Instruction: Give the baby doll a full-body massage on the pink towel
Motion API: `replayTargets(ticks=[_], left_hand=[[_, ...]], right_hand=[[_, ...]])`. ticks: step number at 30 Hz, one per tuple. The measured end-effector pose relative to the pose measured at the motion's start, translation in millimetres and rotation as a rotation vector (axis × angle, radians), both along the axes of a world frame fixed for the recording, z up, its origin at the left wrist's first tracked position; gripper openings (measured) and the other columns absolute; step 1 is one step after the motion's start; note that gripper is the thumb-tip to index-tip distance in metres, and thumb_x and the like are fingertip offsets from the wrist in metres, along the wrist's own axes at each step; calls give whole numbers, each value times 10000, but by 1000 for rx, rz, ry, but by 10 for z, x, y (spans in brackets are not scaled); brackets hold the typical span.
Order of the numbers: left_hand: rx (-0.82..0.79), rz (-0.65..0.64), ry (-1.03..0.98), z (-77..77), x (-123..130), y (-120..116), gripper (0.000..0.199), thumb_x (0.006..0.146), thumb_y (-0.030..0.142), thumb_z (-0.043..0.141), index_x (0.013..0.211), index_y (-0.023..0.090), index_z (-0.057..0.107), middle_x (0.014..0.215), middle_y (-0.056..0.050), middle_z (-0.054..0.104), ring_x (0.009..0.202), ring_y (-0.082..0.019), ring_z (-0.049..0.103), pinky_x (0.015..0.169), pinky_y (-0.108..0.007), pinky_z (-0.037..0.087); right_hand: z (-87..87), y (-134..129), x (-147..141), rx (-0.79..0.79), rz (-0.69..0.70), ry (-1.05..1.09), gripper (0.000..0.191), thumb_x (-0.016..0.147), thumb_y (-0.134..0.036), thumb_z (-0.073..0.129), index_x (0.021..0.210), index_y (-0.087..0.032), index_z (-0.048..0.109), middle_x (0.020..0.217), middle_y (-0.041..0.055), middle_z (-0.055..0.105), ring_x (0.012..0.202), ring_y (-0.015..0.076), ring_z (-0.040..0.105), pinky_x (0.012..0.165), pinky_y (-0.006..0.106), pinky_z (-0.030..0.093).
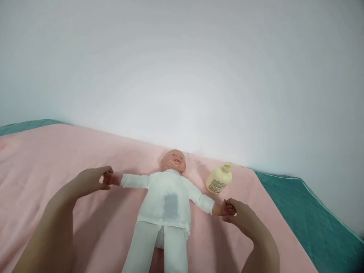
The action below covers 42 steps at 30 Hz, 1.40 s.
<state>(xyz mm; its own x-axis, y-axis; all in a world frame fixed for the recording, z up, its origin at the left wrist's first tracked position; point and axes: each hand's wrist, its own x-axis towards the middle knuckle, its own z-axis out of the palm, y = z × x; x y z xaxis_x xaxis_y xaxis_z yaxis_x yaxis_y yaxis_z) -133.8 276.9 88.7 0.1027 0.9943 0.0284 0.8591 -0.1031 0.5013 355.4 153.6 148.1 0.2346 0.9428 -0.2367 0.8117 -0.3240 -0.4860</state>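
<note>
A baby doll [159,195] with a hard head and a white cloth body lies face up, its arms stretched out to both sides. A grey patch marks its belly. My left hand [92,181] has its fingers closed round the doll's hand on the left [109,179]. On the other side, my right hand [239,214] pinches the doll's hand on the right [226,208]. A pale yellow pump bottle [218,179] with a printed label stands beside the doll's head and arm on the right.
Beneath the doll spreads a pink cloth [71,148]. Green quilted fabric [307,216] shows at the right and at the far left edge. A plain white wall [182,68] rises behind the doll's head.
</note>
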Motion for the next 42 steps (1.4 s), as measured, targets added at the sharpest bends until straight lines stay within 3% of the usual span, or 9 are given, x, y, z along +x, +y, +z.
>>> replayTargets(ticks=[6,12,15,18,22,28,32,38,42], left_hand=[[229,105,-268,488,527,-236,410,664,527,697,1021,326,683,1072,1,698,1009,-289,624,800,-348,498],[167,-33,-939,401,1319,-280,454,640,435,766,1021,201,686,1081,-82,705,1056,-279,622,860,-352,517],[170,45,-1058,329,1483,-60,448,693,499,711,992,166,693,1080,-112,703,1033,-278,628,838,-351,514],[217,165,-1003,246,1539,297,491,764,580,586,962,143,695,1075,-122,700,1009,-265,631,801,-325,505],[184,178,-836,68,1645,677,545,832,595,423,862,121,690,919,-125,721,861,-247,654,710,-307,480],[133,196,-606,-145,1811,891,446,804,504,439,554,166,590,623,-127,662,630,-266,624,570,-323,398],[109,206,-506,-203,1828,939,388,779,444,472,501,187,560,586,-129,651,622,-278,628,567,-317,381],[198,222,-516,-106,1779,732,447,861,492,389,872,156,683,882,-139,716,808,-271,650,654,-309,428],[303,264,-564,55,1679,447,540,882,553,364,1178,170,605,1082,-109,682,960,-245,617,745,-294,446]], right_hand=[[148,38,-211,342,-59,280,284,791,-365,586,1056,-270,620,1077,44,673,1024,269,613,826,366,475],[-193,484,-555,723,-41,724,377,820,-460,585,1108,-220,617,1223,85,620,1166,258,550,976,392,439],[-382,774,-629,841,-81,812,399,826,-478,562,1106,-199,617,1202,98,630,1156,253,557,998,402,423],[-516,1082,-646,823,-126,822,420,831,-482,521,1112,-180,605,1191,99,634,1127,234,575,992,370,425],[-664,1435,-665,731,-159,791,339,893,-426,470,1050,-169,626,1064,91,678,1005,211,624,936,373,460],[-735,1693,-763,651,-149,728,293,919,-368,572,1126,-161,590,1143,67,594,950,198,608,811,376,527],[-739,1717,-804,658,-133,690,293,924,-353,567,1152,-169,575,1166,72,579,961,198,601,812,376,530],[-806,1562,-801,725,-135,639,344,938,-442,450,1005,-145,610,991,88,660,881,209,639,781,354,505],[-719,1361,-832,794,-101,626,367,897,-461,437,1075,-167,565,1084,102,653,958,220,637,845,343,480]])
